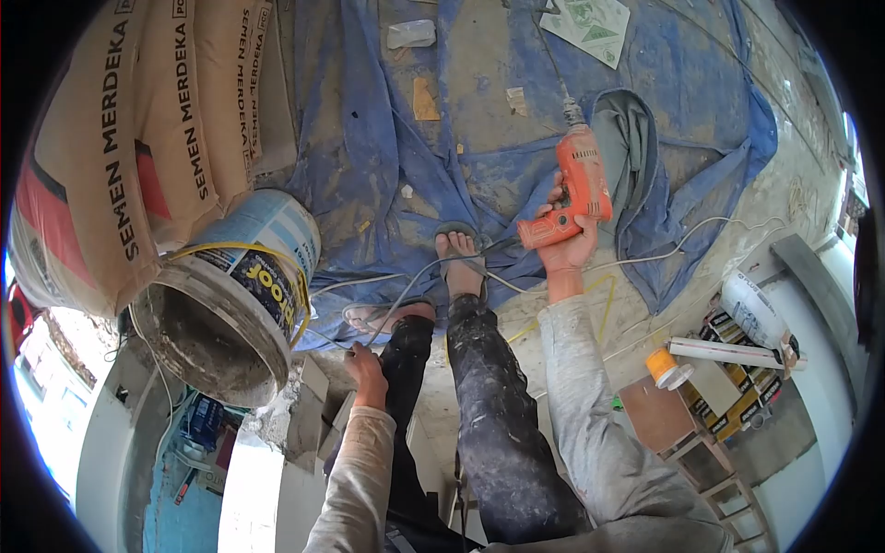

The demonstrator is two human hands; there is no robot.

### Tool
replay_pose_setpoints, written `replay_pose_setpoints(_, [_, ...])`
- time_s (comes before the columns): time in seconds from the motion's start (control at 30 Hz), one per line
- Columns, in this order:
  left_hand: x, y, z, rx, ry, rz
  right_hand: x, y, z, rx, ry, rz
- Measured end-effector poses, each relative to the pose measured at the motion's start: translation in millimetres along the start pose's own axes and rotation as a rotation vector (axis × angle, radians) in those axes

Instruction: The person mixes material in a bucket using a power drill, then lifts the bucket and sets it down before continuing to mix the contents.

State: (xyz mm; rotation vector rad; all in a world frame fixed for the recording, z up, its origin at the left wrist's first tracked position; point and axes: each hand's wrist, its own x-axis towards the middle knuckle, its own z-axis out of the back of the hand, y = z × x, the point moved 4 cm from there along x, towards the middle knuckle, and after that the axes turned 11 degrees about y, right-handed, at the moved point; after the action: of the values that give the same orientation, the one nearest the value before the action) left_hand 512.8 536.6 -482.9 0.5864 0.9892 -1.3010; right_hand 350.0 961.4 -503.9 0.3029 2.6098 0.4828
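My right hand [569, 247] is closed around the handle of an orange power drill [584, 170]. A long thin rod [555, 64] extends from its dusty chuck toward the top of the view. The drill's grey cable [406, 293] loops from the handle across my feet to my left hand [367, 373], whose fingers are pinched on it. Under the drill lies a blue tarp [498, 166], crumpled and stained with dust. Right beside the drill a grey-green fold of cloth or sheet [630, 152] is bunched up.
Brown cement sacks [101, 138] lean at the left. A dirty bucket [277, 267] lies tipped next to them, its mouth toward me. Scraps and a printed paper sheet [590, 28] lie on the tarp. At lower right are an orange-labelled tub [666, 369], boxes and a wooden ladder [737, 502].
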Motion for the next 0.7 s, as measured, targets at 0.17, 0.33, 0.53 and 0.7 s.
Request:
replay_pose_setpoints(0.17, [-1, -10, -6, 0.019, 0.065, -0.011, 7, 0, 10, 0.063, -0.002, 0.103])
replay_pose_setpoints(0.33, [12, -16, -13, -0.033, 0.112, -0.029, 20, -2, 35, 0.082, -0.043, 0.131])
replay_pose_setpoints(0.53, [51, 8, -14, 0.377, 0.045, -0.106, 14, -2, 155, -0.033, -0.300, -0.321])
replay_pose_setpoints(0.7, [21, -13, -30, -0.253, 0.213, 0.157, 10, 11, 198, -0.301, -0.466, -0.400])
